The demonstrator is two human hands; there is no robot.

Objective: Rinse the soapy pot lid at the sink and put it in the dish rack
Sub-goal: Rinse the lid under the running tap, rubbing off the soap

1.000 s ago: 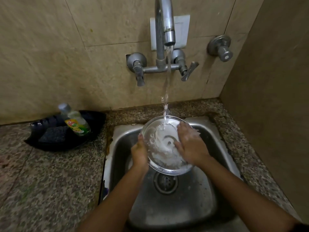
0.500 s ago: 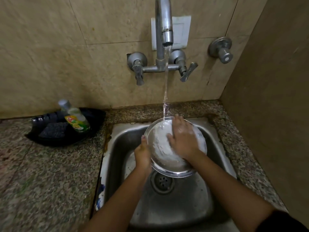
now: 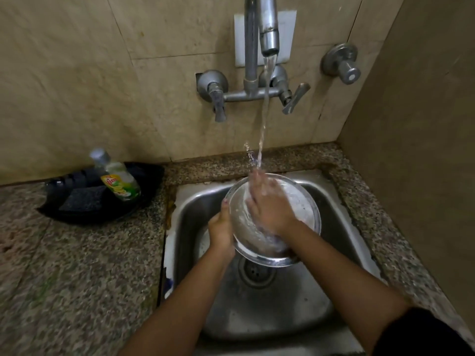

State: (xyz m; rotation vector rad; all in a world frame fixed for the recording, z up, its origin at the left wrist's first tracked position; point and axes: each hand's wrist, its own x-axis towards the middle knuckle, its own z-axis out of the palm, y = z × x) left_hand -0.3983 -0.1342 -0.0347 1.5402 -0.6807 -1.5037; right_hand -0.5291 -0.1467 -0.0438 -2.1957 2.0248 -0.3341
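Note:
A round steel pot lid [image 3: 307, 210] with soapy water on it is held tilted over the steel sink [image 3: 341, 227]. My left hand [image 3: 221, 231] grips the lid's left rim, thumb up along the edge. My right hand [image 3: 270, 204] lies flat on the lid's face, fingers spread and pointing up toward the stream. Water runs from the tap [image 3: 268, 29] onto my right fingers and the lid. The lid's handle is hidden under my right hand. No dish rack is in view.
A black tray [image 3: 144, 201] at the back left of the granite counter [image 3: 77, 265] holds a green dish-soap bottle [image 3: 119, 181] and a dark scrub pad [image 3: 82, 199]. The sink drain [image 3: 255, 272] lies below the lid. A wall stands close on the right.
My right hand has slid from the lid's right side to its middle and upper part, under the stream. Much of the white foam has washed off. My left hand keeps its grip.

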